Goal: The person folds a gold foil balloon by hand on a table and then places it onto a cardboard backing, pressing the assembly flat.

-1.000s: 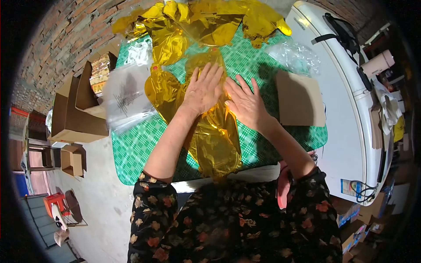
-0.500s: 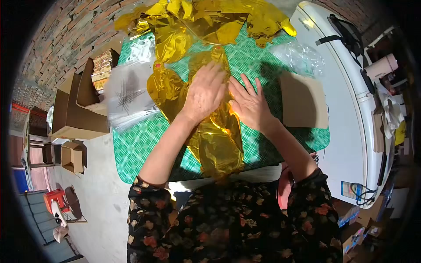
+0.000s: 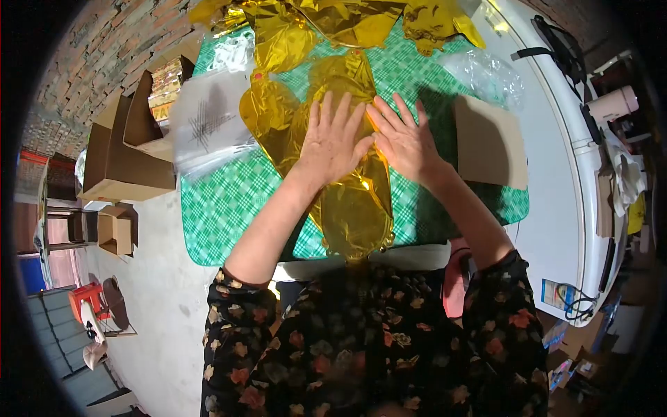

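A flat gold foil balloon (image 3: 356, 208) lies lengthwise on the green checked tablecloth (image 3: 222, 222), its lower end at the table's near edge. My left hand (image 3: 332, 142) rests flat on its middle, fingers spread. On the balloon's right edge lies my right hand (image 3: 404, 142), also open, with its fingers pointing away from me. The thumbs are close to each other. Another gold foil part (image 3: 267, 115) with a small red spot at its top extends to the left of my left hand. Neither hand grips anything.
More gold foil balloons (image 3: 347, 24) are heaped at the table's far edge. Clear plastic bags (image 3: 212, 128) lie at left beside open cardboard boxes (image 3: 118, 160). On the right are a cardboard sheet (image 3: 490, 142), crumpled clear plastic (image 3: 483, 76) and a white appliance (image 3: 549, 187).
My left hand, blurred before, has settled flat with its fingers spread wider. The right hand stays open on the foil edge. The whole view has shifted slightly.
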`<state>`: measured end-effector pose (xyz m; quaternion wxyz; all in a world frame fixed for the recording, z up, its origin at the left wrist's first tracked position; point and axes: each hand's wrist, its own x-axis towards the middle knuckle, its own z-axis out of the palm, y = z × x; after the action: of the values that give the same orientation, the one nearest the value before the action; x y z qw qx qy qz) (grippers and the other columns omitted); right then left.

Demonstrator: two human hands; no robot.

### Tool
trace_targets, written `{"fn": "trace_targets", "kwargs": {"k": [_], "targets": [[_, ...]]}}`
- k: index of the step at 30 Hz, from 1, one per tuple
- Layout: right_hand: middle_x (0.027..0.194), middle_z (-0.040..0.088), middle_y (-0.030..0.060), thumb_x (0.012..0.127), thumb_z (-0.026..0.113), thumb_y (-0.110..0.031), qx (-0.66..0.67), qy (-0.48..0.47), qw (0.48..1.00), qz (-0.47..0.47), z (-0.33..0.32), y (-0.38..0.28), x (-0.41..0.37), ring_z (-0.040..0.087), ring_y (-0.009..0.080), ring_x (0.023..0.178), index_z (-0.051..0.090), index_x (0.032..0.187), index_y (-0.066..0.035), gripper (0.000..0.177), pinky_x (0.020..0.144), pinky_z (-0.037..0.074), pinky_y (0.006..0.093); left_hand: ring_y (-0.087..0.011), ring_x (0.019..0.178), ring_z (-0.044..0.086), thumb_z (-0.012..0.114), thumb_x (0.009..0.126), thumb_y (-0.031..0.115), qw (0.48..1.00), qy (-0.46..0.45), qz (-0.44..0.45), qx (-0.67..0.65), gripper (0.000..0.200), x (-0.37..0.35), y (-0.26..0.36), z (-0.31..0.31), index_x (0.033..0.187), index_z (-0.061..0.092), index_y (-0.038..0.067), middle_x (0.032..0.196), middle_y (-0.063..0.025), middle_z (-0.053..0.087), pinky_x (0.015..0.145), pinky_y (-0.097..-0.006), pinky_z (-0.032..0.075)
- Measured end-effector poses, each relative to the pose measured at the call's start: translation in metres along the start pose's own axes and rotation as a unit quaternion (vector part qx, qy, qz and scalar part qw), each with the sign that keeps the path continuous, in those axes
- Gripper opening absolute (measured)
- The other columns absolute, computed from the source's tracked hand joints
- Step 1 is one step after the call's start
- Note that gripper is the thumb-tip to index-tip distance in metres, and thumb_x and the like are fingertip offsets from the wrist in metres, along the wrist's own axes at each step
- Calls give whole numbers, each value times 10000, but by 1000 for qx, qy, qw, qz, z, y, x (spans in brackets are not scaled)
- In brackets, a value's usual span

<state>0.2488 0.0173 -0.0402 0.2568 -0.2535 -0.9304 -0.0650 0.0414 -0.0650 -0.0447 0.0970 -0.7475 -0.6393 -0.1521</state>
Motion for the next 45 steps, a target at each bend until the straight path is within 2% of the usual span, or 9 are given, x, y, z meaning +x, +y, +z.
{"fn": "trace_targets", "kwargs": {"k": [12,21,32,36,37,40,41,42,45], "targets": [[1658,479,149,1019,633,-351,15,-138,990,-29,-54,-44,-54,340,414,1563,580,1533,-33,606,1243,189,740,-497,1608,244,455,1105,496,1000,-12,-2,-19,690,3,-1,-4,1666,399,98,1732,-212,347,1324,-620,159],[1688,439,86,971,714,-361,100,-156,983,7,-82,-79,-84,262,356,1616,560,1577,-96,679,1295,121,672,-496,1606,239,490,1093,457,999,-30,3,-15,688,1,0,-9,1663,398,82,1730,-223,343,1316,-624,170],[1647,500,80,955,717,-436,101,-148,984,-14,-82,-86,-94,323,326,1586,610,1531,-103,674,1304,109,682,-483,1638,171,420,1093,524,998,-62,-16,-27,726,2,2,-9,1689,381,111,1762,-193,307,1335,-623,87],[1587,561,141,914,770,-355,182,-151,971,-23,-90,-92,-90,437,340,1534,638,1465,-16,660,1306,136,648,-484,1639,167,427,1091,524,997,-66,-18,-34,736,2,2,-11,1692,369,103,1765,-198,298,1337,-622,79],[1456,637,213,960,750,-301,211,-129,968,-38,-96,-92,-83,560,362,1418,657,1401,33,561,1270,296,637,-485,1640,163,427,1091,521,997,-65,-17,-36,735,2,2,-11,1693,368,102,1766,-199,297,1337,-622,76],[1384,650,270,985,724,-174,286,-102,952,-30,-93,-88,-57,641,372,1312,654,1376,60,462,1134,485,613,-490,1643,151,429,1092,514,997,-63,-18,-38,734,2,2,-9,1693,364,98,1767,-202,295,1338,-622,66],[1355,645,311,1006,665,-75,288,-38,957,-16,-80,-88,-46,678,384,1248,624,1395,89,424,1042,570,539,-489,1647,143,427,1093,512,997,-66,-19,-40,733,2,2,-9,1695,361,99,1773,-200,282,1339,-622,62],[1398,633,281,1017,628,-32,393,-2,916,77,-86,-90,-21,662,384,1277,604,1429,65,424,1072,556,483,-487,1652,130,413,1092,518,997,-74,-17,-34,737,2,1,-6,1699,357,102,1780,-199,268,1340,-620,55],[1469,600,234,1060,591,-49,382,106,909,126,-47,-78,25,644,377,1298,587,1451,18,397,1074,539,423,-489,1657,115,400,1080,491,995,-94,-18,-26,742,4,2,-12,1707,339,99,1793,-199,237,1343,-622,43]]}}
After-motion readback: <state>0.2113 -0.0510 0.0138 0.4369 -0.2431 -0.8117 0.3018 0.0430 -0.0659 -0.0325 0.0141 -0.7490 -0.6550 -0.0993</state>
